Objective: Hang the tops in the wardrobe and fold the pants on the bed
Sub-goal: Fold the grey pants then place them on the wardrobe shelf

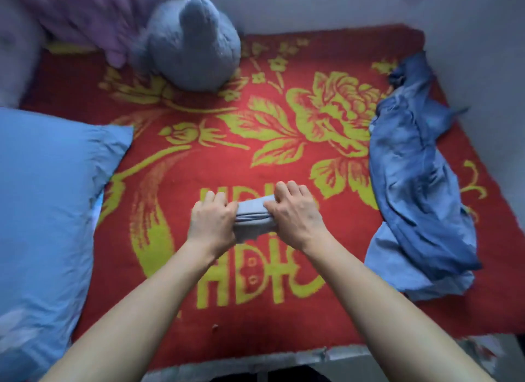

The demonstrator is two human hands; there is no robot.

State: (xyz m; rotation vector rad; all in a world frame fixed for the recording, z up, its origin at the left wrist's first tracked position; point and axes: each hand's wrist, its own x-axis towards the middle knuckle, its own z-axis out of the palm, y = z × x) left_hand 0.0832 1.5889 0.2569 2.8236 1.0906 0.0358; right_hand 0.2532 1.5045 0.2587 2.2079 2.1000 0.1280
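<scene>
Pants (254, 218), grey, folded to a small bundle: mid-bed on the red blanket (199, 160); my left hand (211, 221) and right hand (295, 211) each curl fingers round one end, gripping it; I judge the fold nearly done; best to keep the layers level, press out slack, lay it down square; blue denim heap (420, 182) lies well apart, right side, unfolded.

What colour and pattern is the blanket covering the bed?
Red with yellow-green flowers and lettering; the blanket shows only in the head view.
</scene>
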